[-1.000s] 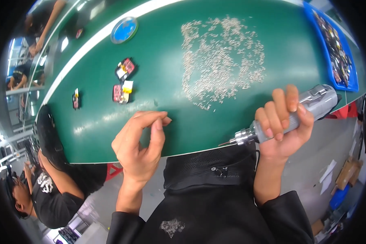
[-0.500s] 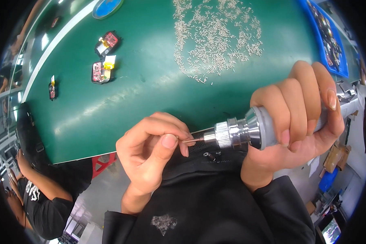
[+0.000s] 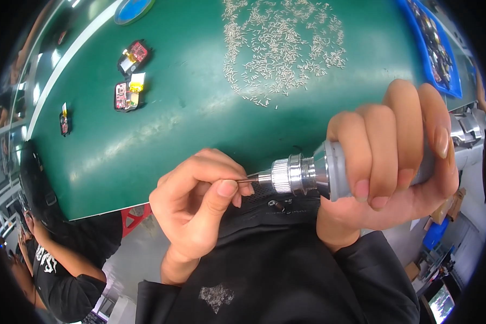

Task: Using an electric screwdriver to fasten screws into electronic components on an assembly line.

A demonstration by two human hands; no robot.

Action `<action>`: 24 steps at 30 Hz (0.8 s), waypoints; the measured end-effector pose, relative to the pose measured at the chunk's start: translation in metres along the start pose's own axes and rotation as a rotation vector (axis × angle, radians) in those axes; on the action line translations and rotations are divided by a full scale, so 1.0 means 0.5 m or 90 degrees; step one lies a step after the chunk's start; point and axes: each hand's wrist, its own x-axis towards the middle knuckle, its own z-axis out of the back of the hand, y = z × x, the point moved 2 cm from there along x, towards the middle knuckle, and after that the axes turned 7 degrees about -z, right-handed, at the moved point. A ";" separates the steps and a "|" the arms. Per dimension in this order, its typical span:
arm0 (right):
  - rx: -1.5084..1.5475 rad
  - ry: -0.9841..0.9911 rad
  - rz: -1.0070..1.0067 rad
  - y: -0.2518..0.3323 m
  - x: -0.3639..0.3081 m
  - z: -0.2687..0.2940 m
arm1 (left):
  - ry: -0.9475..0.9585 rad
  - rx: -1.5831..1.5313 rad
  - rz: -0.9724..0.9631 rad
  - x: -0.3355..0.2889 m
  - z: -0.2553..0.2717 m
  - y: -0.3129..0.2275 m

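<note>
My right hand (image 3: 389, 151) wraps round the grey body of an electric screwdriver (image 3: 294, 174), held sideways above the table's near edge. Leftward from its silver knurled collar runs a thin bit (image 3: 248, 181). The thumb and forefinger of my left hand (image 3: 200, 200) are pinched together at the bit's tip; whatever they hold there is too small and covered to make out. Farther off, many small silver screws or pins (image 3: 286, 48) lie spread over the green table (image 3: 183, 129).
Two opened black cases with red circuit boards (image 3: 127, 96) (image 3: 135, 54) lie at the left, a smaller unit (image 3: 65, 121) beyond them. A blue round dish (image 3: 132, 9) and a blue tray of parts (image 3: 452, 89) stand at the far edges. A person (image 3: 65, 264) sits at left.
The screwdriver has shifted left, bringing its bit up to my left fingertips. My left hand stays pinched and has barely moved.
</note>
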 end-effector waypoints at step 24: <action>0.030 -0.347 0.056 -0.019 -0.026 0.053 | -0.158 0.849 -0.153 0.255 0.335 -0.104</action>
